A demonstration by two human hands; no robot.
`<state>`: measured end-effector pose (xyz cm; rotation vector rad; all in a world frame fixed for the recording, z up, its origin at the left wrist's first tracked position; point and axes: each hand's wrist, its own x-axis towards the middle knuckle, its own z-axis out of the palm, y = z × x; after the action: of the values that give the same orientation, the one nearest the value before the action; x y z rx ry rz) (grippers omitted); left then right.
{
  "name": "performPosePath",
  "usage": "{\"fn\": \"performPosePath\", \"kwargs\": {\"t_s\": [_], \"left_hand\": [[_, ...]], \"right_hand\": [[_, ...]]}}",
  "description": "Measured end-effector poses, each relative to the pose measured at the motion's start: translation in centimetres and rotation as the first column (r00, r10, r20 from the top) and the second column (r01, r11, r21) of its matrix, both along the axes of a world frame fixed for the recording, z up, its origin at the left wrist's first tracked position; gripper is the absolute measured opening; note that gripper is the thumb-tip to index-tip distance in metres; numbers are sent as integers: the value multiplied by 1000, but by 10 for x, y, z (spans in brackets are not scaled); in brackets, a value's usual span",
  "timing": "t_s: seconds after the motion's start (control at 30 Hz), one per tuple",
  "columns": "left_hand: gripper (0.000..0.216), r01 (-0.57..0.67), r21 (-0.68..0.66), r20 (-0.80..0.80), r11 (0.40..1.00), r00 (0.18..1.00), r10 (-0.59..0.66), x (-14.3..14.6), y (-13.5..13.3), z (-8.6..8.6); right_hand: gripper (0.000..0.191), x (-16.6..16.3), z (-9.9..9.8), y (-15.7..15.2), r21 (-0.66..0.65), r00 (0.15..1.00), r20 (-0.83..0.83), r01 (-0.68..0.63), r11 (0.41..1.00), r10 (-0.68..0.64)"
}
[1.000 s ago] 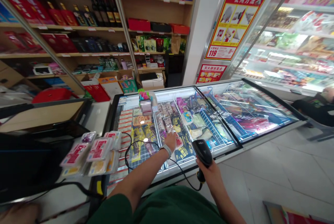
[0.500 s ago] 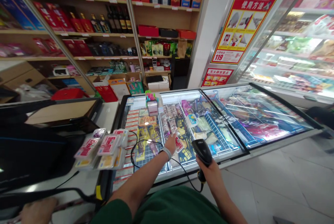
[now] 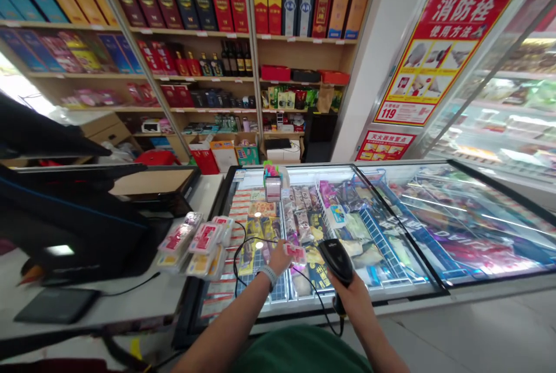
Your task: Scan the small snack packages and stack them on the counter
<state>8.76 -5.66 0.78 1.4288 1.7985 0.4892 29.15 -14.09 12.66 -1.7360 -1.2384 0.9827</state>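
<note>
My left hand [image 3: 279, 256], with a watch band [image 3: 268, 275] on the wrist, pinches the edge of a small clear plastic pack with a red-and-white label [image 3: 296, 253]. The pack is held over the glass top of a chest freezer [image 3: 324, 299]. My right hand [image 3: 355, 299] is wrapped round the handle of a black barcode scanner [image 3: 337, 260], just right of the pack. The scanner's black cord [image 3: 319, 297] loops across the glass and passes by my left hand. Similar packs lie in stacks [image 3: 204, 238] to the left, where the counter meets the freezer.
On the counter [image 3: 143, 297] at left stand a dark monitor-like machine [image 3: 73, 222] and a flat black pad [image 3: 58, 305]. A small holder with colourful trim [image 3: 273, 186] stands at the freezer's back edge. Shelves of boxes [image 3: 226, 7] and a white pillar [image 3: 369, 72] rise behind.
The view has swung left. My left hand has drawn the pack a little leftward, away from the scanner, and turned it flatter. A hand at the lower left has gone out of view.
</note>
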Motion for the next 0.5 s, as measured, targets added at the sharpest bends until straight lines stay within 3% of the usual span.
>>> {"fn": "performPosePath", "kwargs": {"t_s": [0.07,0.17,0.27,0.37,0.5], "left_hand": [[47,-131,-49,226,990,964,139,-7,-8,-3],[54,-315,-121,541,941,774,329,-17,-19,-8],[64,-390,-114,619,914,691,372,-26,-26,-10],[66,-405,-105,586,908,712,385,-32,-31,-7],[59,-372,-36,416,928,838,352,-39,-33,1]], "right_hand": [[49,-4,-1,3,37,1000,7,-18,999,18],[49,-7,-3,6,58,996,19,-85,995,84],[50,-9,-4,9,57,989,34,-145,988,143],[50,-11,-2,11,49,984,34,-179,983,177],[48,-10,-4,15,46,981,14,-196,980,196]]}}
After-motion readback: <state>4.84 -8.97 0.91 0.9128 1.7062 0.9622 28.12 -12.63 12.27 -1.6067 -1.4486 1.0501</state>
